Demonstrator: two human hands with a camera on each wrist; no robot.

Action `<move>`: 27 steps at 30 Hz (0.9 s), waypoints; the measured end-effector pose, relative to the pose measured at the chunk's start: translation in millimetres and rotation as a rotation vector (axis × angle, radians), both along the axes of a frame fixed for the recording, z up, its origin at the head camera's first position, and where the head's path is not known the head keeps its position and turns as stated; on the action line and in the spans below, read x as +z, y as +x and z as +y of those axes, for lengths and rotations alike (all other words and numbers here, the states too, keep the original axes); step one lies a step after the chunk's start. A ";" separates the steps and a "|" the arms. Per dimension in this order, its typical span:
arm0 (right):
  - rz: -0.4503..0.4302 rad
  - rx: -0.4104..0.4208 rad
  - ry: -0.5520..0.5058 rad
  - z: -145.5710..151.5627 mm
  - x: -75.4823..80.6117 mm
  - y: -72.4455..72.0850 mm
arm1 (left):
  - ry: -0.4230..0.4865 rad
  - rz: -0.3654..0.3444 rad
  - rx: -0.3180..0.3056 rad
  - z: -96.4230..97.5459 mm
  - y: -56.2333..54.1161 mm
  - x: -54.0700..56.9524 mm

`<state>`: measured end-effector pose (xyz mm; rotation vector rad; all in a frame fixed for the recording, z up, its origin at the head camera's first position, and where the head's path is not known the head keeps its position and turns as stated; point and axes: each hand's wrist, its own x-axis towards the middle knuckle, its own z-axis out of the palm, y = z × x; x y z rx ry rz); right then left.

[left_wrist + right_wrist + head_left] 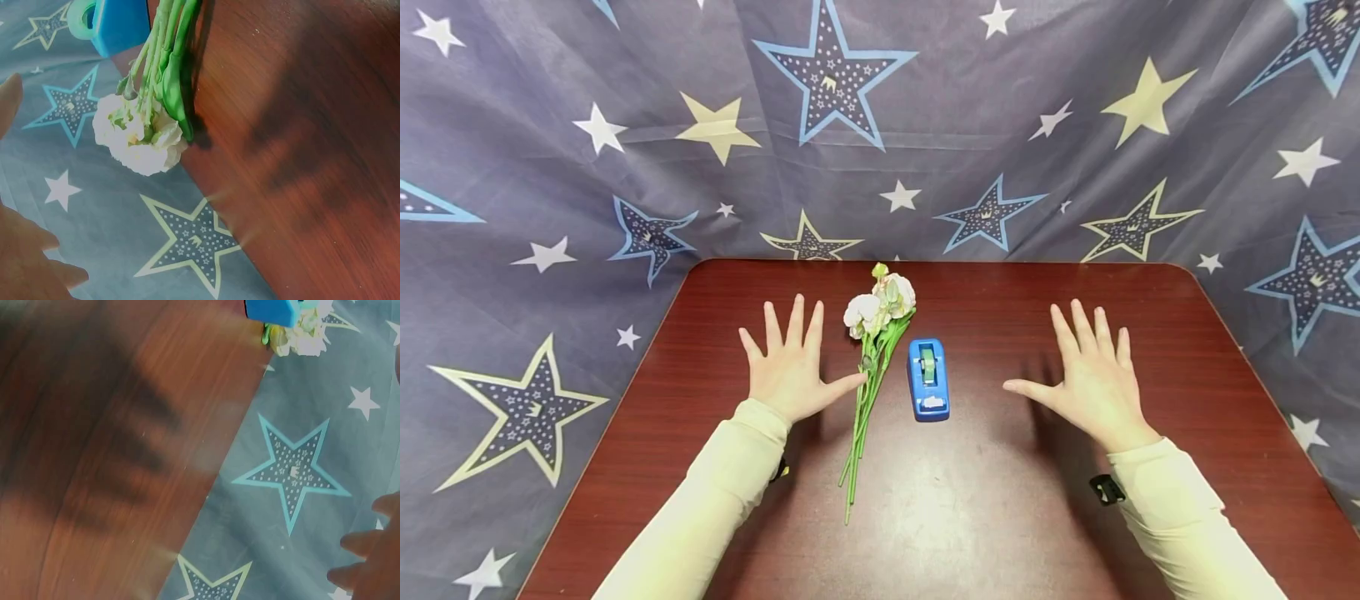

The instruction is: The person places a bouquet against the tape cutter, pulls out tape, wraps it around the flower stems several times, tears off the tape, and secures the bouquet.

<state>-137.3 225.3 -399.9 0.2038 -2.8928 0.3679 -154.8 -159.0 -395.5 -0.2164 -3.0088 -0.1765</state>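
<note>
White artificial-looking flowers [880,308] with long green stems lie on the table, heads toward the far edge. Just right of them sits a blue tape dispenser [928,392] holding a green roll of tape [928,367]. My left hand [786,371] is spread over the table left of the flowers, its thumb tip overlapping the stems in the head view. To the right of the dispenser, my right hand [1097,392] is spread as well, holding nothing. In the left wrist view the flower heads [140,134] and part of the dispenser [122,25] appear beyond the fingers.
The dark red wooden table [985,517] has rounded far corners. Behind it and at both sides hangs a grey curtain [925,100] printed with stars. A small black device [1107,489] is worn at the right wrist, over a pale sleeve [1180,508].
</note>
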 end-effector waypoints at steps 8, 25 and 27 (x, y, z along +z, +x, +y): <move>0.005 0.027 0.001 -14.2 -3.7 5.9 | 0.021 -0.023 -0.002 9.1 -3.9 -3.3; 0.044 0.113 -0.004 -55.3 -21.5 29.9 | 0.034 -0.115 0.016 27.1 -11.2 -15.5; 0.034 0.123 -0.010 -59.2 -22.8 32.1 | 0.026 -0.123 0.009 28.8 -12.0 -17.5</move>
